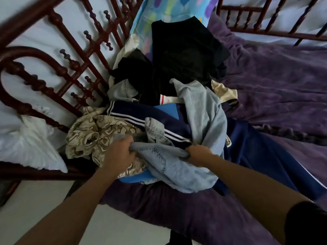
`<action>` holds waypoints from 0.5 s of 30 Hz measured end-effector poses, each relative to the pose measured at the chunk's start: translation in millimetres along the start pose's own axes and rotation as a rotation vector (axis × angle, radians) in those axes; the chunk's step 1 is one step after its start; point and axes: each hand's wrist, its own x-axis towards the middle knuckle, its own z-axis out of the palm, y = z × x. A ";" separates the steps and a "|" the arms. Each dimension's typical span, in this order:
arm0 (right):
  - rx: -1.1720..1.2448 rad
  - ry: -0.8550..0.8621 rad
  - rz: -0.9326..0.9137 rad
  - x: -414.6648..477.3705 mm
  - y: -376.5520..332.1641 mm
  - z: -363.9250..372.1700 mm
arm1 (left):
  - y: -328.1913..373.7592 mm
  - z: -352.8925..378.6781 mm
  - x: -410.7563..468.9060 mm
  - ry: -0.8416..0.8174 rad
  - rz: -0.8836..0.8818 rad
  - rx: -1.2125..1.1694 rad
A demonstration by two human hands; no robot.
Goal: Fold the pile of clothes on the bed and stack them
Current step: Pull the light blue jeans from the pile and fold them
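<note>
A tangled pile of clothes lies on the purple bed (274,82). On top at the front is a light blue denim garment (177,167). My left hand (118,152) grips its left edge and my right hand (200,154) grips its right edge, both with fingers curled into the cloth. Under it lie a navy track garment with white stripes (134,112) and a beige patterned cloth (88,135). A grey-blue top (200,110) drapes over the pile. Black clothes (184,50) lie at the back.
A dark red wooden bed frame (67,71) with turned spindles runs along the left and back. A white pillow (30,145) sits at the left. A colourful pillow (169,7) leans at the head. The purple blanket stretches to the right of the pile.
</note>
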 end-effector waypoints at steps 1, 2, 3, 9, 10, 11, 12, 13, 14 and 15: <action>0.112 0.063 0.031 -5.8 3.3 2.7 | -6.1 -5.0 10.8 -0.009 -0.003 -0.021; 0.205 0.153 0.079 -14.3 11.9 1.4 | -11.0 -11.6 22.6 -0.030 -0.017 -0.062; 0.254 0.244 0.129 -23.0 25.5 -2.8 | -13.3 -19.1 36.1 -0.071 -0.040 -0.121; 0.310 0.441 0.431 -84.1 105.0 -42.5 | 49.3 -46.9 108.4 -0.332 0.196 -0.364; 0.282 0.395 0.456 -94.0 109.4 -41.0 | 61.1 -47.4 114.8 -0.353 0.243 -0.315; 0.249 0.295 0.461 -102.5 111.1 -34.9 | 68.8 -45.4 118.0 -0.376 0.277 -0.248; 0.233 0.149 0.449 -108.6 109.4 -25.2 | 71.4 -41.1 117.5 -0.397 0.307 -0.159; 0.237 -0.021 0.432 -110.2 104.0 -14.1 | 69.4 -34.7 113.3 -0.408 0.330 -0.047; 0.256 -0.167 0.411 -108.2 95.9 -4.3 | 62.8 -27.0 104.7 -0.401 0.333 0.063; 0.263 -0.254 0.388 -102.4 87.4 1.8 | 51.7 -16.7 94.3 -0.379 0.316 0.148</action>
